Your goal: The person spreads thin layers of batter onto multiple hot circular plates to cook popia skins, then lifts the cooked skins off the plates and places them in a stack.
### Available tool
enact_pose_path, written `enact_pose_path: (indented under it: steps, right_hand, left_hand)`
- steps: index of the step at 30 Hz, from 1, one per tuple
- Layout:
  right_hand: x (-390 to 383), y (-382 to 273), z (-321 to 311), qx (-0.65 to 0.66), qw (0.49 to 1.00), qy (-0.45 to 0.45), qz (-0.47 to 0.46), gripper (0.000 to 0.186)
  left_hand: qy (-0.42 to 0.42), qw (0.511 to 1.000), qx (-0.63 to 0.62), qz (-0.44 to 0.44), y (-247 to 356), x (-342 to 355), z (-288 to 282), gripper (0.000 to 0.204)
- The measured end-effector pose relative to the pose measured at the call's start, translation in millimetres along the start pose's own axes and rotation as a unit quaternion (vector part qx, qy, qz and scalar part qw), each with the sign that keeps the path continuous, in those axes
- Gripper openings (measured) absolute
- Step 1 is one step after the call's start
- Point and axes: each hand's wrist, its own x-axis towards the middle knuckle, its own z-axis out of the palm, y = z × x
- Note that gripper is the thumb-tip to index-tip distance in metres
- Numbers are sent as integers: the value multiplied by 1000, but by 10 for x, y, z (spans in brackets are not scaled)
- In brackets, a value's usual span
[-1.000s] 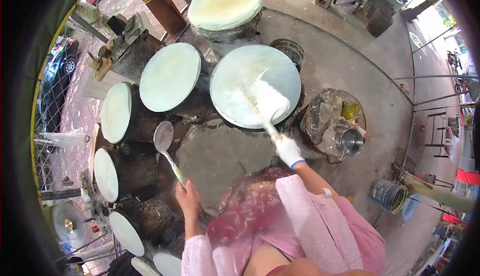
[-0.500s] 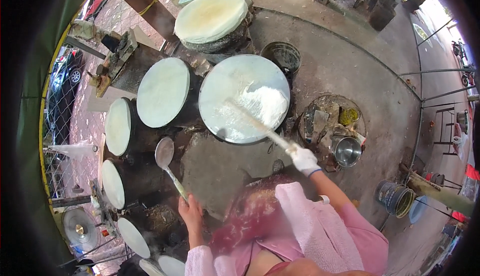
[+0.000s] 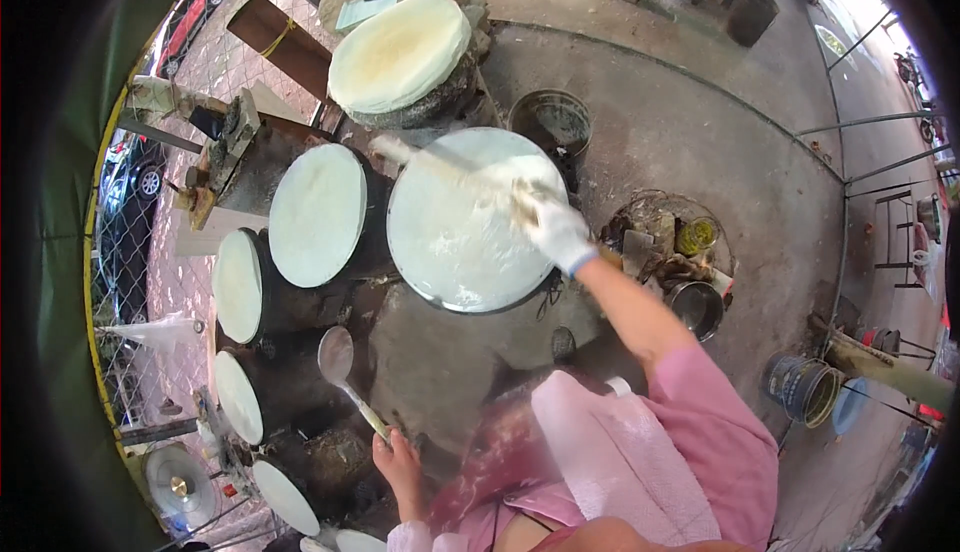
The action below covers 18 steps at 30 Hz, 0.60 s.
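My gloved right hand (image 3: 555, 232) grips a long pale spreading tool (image 3: 430, 160), motion-blurred across the large round griddle (image 3: 440, 257) at the centre. A thin, uneven white layer covers that griddle. My bare left hand (image 3: 398, 457) is closed on the handle of a long ladle (image 3: 336, 356), whose bowl hangs below and left of the griddle. To the left stands a white-coated round griddle (image 3: 315, 214), and another (image 3: 237, 287) beside it. Behind the centre one, a pale round stack with a browned middle (image 3: 400, 52) sits on a blackened base.
Several more round griddles (image 3: 285, 497) curve down the left, before a chain-link fence. A dark bucket (image 3: 550, 117) stands behind the centre griddle. A cluttered round stand (image 3: 640, 252) with a metal pot (image 3: 697, 312) is at right. More buckets (image 3: 800, 392) and a metal frame stand farther right.
My right arm has swept forward and up, carrying the tool toward the upper left. The white heap has flattened into a wider layer. My left hand still holds the ladle, and the view has shifted slightly.
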Motion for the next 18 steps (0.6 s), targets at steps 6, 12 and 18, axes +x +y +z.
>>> enact_pose_path:
  steps: [6, 12, 18]
  right_hand:
    - [-1495, 511, 250, 369, 889, 69, 261, 43]
    - [-1470, 372, 77, 515, 816, -41, 259, 42]
    - [-1413, 371, -12, 499, 801, -108, 313, 39]
  left_hand:
    - [-24, 998, -50, -23, 126, 83, 242, 9]
    - [-159, 987, 21, 7, 562, 582, 823, 9]
    - [-330, 943, 13, 29, 906, 1722, 2010, 12]
